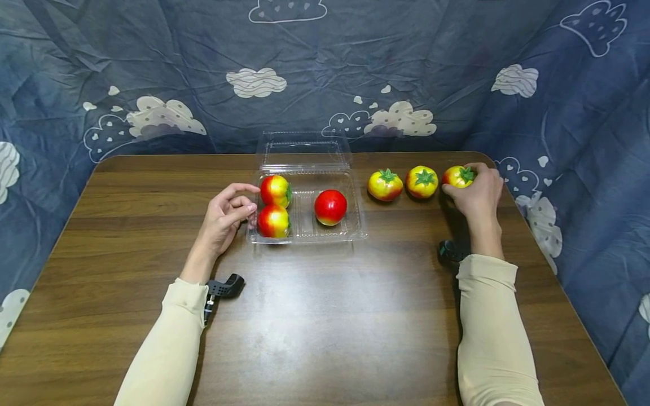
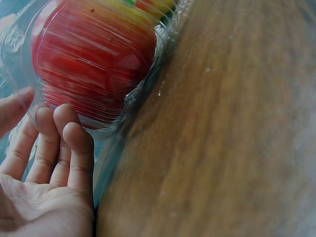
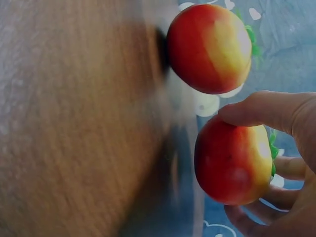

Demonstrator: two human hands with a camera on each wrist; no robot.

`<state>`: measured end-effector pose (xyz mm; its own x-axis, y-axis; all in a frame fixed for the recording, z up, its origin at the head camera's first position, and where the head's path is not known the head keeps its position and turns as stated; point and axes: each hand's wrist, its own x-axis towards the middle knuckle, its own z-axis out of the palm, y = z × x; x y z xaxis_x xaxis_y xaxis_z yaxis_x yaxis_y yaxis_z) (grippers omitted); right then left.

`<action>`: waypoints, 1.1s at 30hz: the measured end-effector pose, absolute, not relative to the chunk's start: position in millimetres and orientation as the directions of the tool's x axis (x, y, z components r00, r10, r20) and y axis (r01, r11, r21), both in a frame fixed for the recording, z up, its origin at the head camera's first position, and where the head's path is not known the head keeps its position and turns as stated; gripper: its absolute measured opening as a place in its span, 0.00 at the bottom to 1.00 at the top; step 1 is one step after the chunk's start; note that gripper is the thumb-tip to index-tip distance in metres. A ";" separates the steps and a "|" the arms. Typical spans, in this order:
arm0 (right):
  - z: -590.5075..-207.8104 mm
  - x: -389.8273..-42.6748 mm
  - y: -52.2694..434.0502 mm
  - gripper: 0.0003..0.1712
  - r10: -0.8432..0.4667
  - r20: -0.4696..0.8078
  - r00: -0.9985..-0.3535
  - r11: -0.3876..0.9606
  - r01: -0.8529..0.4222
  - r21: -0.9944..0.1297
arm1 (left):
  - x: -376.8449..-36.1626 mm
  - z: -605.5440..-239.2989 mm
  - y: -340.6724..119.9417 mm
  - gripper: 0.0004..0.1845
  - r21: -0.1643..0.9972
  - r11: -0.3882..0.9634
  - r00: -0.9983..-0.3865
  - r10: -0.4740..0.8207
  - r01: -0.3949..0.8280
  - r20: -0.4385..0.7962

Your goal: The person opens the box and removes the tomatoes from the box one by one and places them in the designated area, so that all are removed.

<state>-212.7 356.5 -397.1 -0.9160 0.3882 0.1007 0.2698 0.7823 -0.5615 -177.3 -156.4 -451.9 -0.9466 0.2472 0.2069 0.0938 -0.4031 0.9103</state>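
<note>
A clear plastic clamshell box (image 1: 304, 241) lies on the table with its lid (image 1: 304, 151) raised at the back. Two red-and-yellow tomatoes (image 1: 275, 190) sit one behind the other in its left part, and a redder tomato (image 1: 330, 207) is in the right part. At the box's left rim, my left hand (image 1: 220, 220) pinches the plastic edge, thumb and fingertips (image 2: 78, 137) close beside the tomatoes. Far to the right, my right hand (image 1: 479, 194) grips a tomato (image 3: 232, 163) with a green leafy top, thumb on one side and fingers on the other.
Two more tomatoes, one nearer the box (image 1: 385, 185) and one nearer my right hand (image 1: 422, 182), stand in a row at the back right. The brown wooden table (image 1: 325, 327) ends at a blue patterned cloth (image 1: 304, 67) behind. Each wrist wears a black camera mount (image 1: 225, 286).
</note>
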 end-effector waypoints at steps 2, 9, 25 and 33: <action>-399.3 -213.1 356.8 0.40 0.390 0.091 -0.916 0.780 0.276 -0.562 | -177.4 -452.4 -156.7 0.19 0.909 -0.406 -0.946 0.249 0.094 0.209; -404.3 -213.5 358.0 0.41 0.386 0.080 -0.919 0.778 0.277 -0.563 | -177.9 -452.7 -157.1 0.19 0.907 -0.411 -0.943 0.255 0.095 0.214; -389.1 -211.6 354.8 0.38 0.380 0.126 -0.916 0.763 0.233 -0.603 | -177.8 -453.4 -157.1 0.18 0.906 -0.412 -0.943 0.255 0.096 0.216; -387.2 -212.0 352.2 0.36 0.390 0.171 -0.905 0.756 0.209 -0.620 | -177.6 -453.0 -156.9 0.18 0.905 -0.413 -0.942 0.255 0.098 0.218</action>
